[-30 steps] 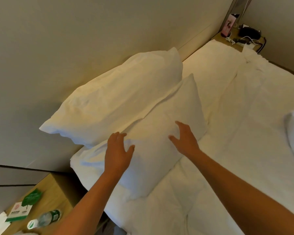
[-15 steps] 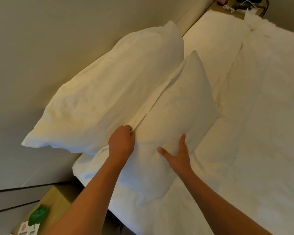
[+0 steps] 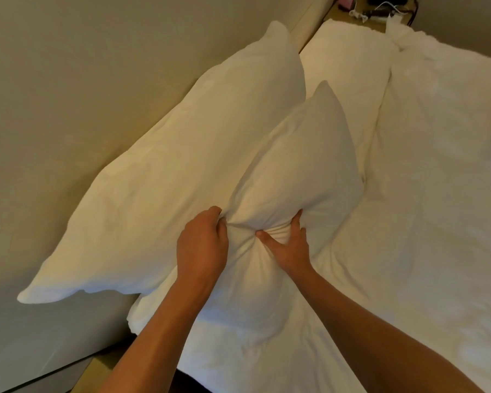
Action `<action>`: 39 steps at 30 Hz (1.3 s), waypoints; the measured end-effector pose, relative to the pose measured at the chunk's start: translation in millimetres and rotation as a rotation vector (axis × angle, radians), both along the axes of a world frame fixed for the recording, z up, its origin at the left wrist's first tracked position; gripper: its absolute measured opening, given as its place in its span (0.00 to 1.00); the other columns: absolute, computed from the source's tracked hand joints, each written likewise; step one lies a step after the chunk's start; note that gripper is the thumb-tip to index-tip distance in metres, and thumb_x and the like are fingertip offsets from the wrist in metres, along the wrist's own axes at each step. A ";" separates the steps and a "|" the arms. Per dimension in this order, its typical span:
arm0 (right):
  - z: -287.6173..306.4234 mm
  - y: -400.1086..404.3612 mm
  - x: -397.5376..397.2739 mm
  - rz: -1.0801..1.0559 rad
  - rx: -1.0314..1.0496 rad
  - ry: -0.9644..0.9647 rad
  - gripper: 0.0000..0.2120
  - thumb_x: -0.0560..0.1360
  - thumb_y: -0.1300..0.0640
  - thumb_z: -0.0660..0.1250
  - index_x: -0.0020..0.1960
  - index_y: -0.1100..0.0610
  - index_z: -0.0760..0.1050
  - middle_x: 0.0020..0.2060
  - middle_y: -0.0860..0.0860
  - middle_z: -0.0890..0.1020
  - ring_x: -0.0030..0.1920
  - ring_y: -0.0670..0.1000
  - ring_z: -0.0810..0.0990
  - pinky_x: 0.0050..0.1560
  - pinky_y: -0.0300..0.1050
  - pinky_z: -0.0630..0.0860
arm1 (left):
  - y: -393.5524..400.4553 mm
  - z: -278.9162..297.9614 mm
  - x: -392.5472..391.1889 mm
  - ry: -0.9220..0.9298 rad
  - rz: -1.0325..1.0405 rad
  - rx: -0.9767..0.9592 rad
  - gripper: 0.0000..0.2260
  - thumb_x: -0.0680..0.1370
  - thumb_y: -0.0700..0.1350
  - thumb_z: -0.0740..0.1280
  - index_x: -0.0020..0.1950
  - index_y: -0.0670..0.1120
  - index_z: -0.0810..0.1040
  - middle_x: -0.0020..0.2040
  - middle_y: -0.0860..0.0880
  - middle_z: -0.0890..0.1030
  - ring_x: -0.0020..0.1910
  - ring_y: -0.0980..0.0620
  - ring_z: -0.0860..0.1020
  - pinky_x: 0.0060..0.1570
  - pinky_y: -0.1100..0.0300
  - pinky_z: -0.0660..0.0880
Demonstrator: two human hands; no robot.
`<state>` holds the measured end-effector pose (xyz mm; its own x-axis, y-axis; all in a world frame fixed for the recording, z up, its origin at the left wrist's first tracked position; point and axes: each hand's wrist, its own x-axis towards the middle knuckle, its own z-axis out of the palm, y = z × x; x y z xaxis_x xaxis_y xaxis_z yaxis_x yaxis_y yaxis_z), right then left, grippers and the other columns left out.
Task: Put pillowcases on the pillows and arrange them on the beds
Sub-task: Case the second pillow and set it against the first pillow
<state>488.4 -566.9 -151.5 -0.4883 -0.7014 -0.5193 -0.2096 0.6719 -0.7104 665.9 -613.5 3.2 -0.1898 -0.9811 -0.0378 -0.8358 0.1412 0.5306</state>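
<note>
Front pillow (image 3: 295, 154), white, lies on bed (image 3: 437, 222), fabric bunched between both hands. Left hand (image 3: 201, 251): fingers curled, gripping pillow's near edge. Right hand (image 3: 289, 248): fingers and thumb pinching fabric fold. Back pillow (image 3: 182, 180) just beyond left fingers, leaning against wall (image 3: 68, 80).

Beige wall (image 3: 68, 80), cluttered far nightstand (image 3: 342, 15)

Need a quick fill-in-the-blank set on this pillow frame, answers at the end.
1. The left hand and right hand make ___ hands gripping the held pillow.
2. The held pillow stands in ___ of the back pillow.
3. The bed sheet is ___ in colour.
Missing words: two; front; white.
</note>
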 end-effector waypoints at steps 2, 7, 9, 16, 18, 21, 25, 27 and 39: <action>-6.3 -3.5 -0.5 0.020 0.051 0.019 0.67 0.58 0.17 0.70 0.82 0.35 0.32 0.83 0.61 0.53 0.80 0.65 0.63 0.75 0.60 0.66 | 2.2 -0.9 1.6 -0.030 -0.010 -0.031 0.07 0.81 0.42 0.66 0.57 0.44 0.78 0.52 0.45 0.80 0.51 0.44 0.77 0.45 0.51 0.73; -5.7 -9.5 -5.7 0.082 0.131 0.072 0.70 0.55 0.16 0.67 0.82 0.39 0.31 0.83 0.61 0.53 0.79 0.66 0.64 0.74 0.61 0.68 | 36.0 -17.6 -1.6 -0.181 -0.220 -0.168 0.29 0.77 0.44 0.73 0.77 0.43 0.70 0.77 0.38 0.68 0.78 0.36 0.65 0.73 0.39 0.67; -3.0 -8.7 -8.7 0.107 0.148 0.071 0.71 0.55 0.16 0.67 0.83 0.40 0.31 0.83 0.61 0.52 0.80 0.65 0.63 0.75 0.60 0.66 | 42.7 -30.9 4.7 -0.264 -0.238 -0.099 0.29 0.79 0.48 0.70 0.78 0.45 0.68 0.80 0.39 0.63 0.81 0.38 0.59 0.76 0.39 0.62; 11.1 8.5 -21.4 0.166 0.165 0.091 0.64 0.63 0.22 0.71 0.84 0.41 0.36 0.79 0.62 0.65 0.75 0.64 0.71 0.73 0.60 0.72 | 37.3 -55.3 21.5 -0.416 -0.255 0.004 0.31 0.81 0.58 0.62 0.82 0.48 0.61 0.83 0.40 0.56 0.83 0.40 0.50 0.80 0.42 0.50; 18.2 18.4 -27.4 0.216 0.164 0.126 0.58 0.70 0.27 0.71 0.85 0.44 0.41 0.78 0.61 0.67 0.75 0.64 0.71 0.72 0.58 0.72 | 38.3 -53.0 20.1 -0.411 -0.244 0.033 0.32 0.81 0.60 0.62 0.82 0.49 0.60 0.83 0.41 0.57 0.82 0.40 0.51 0.80 0.42 0.50; 34.2 42.1 -38.8 0.317 0.159 0.149 0.45 0.77 0.35 0.69 0.85 0.48 0.50 0.79 0.58 0.68 0.77 0.61 0.69 0.74 0.56 0.70 | 44.0 -44.7 16.1 -0.395 -0.222 0.090 0.32 0.81 0.60 0.62 0.82 0.49 0.60 0.82 0.40 0.57 0.82 0.40 0.52 0.79 0.42 0.52; 70.9 90.2 -55.8 0.338 0.162 0.154 0.38 0.79 0.38 0.68 0.83 0.48 0.58 0.74 0.57 0.75 0.71 0.58 0.76 0.68 0.53 0.74 | 65.8 -23.5 5.6 -0.394 -0.201 0.113 0.31 0.81 0.60 0.62 0.81 0.49 0.60 0.83 0.40 0.53 0.82 0.39 0.49 0.79 0.40 0.52; 94.8 122.5 -67.4 0.304 0.153 0.147 0.35 0.79 0.39 0.68 0.81 0.49 0.62 0.70 0.57 0.78 0.68 0.58 0.78 0.65 0.51 0.75 | 83.9 -9.7 -4.0 -0.371 -0.217 0.095 0.31 0.81 0.60 0.62 0.81 0.49 0.60 0.83 0.40 0.53 0.82 0.39 0.49 0.79 0.40 0.51; 202.5 514.2 -98.0 -0.410 0.036 0.110 0.16 0.81 0.44 0.69 0.64 0.50 0.79 0.55 0.47 0.83 0.55 0.49 0.81 0.53 0.40 0.73 | 344.8 46.0 -125.2 0.186 -0.559 0.478 0.12 0.81 0.52 0.67 0.61 0.47 0.80 0.60 0.48 0.82 0.59 0.50 0.80 0.56 0.58 0.73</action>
<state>390.4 -52.6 51.0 -0.7766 -0.4200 -0.4695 0.0072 0.7393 -0.6733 540.6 -268.8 49.1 -0.6987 -0.6222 -0.3531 -0.5978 0.2367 0.7659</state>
